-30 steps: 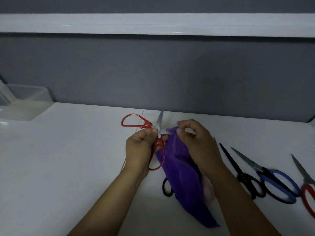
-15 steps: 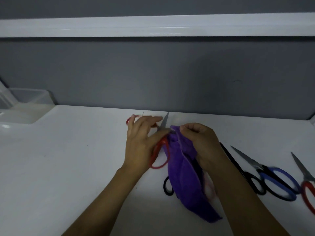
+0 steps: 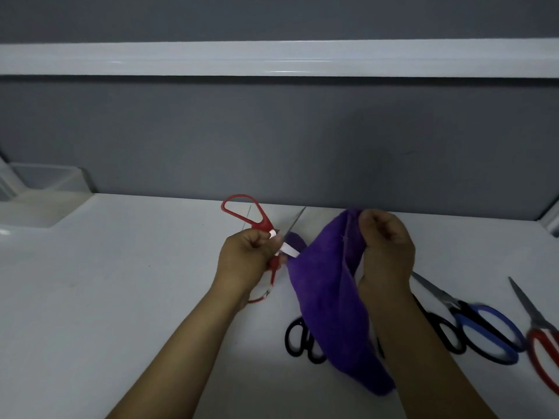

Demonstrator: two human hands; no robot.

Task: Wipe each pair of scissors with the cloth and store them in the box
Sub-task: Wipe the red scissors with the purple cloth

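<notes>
My left hand grips the red-handled scissors near the pivot, with the blades spread open above the white table. One handle loop sticks up to the left; the other shows below my hand. One blade points up and away, the other runs right into the purple cloth. My right hand pinches the cloth's top edge, and the cloth hangs down to the table. The clear plastic box stands at the far left against the wall.
Black-handled scissors lie partly under the cloth. Right of my forearm lie another black pair, a blue-handled pair and a red-handled pair. A grey wall with a white ledge runs behind the table.
My left hand regripped the red scissors at the pivot, so the upper handle loop shows again. My right hand moved right, pulling the cloth wider and away from the blades.
</notes>
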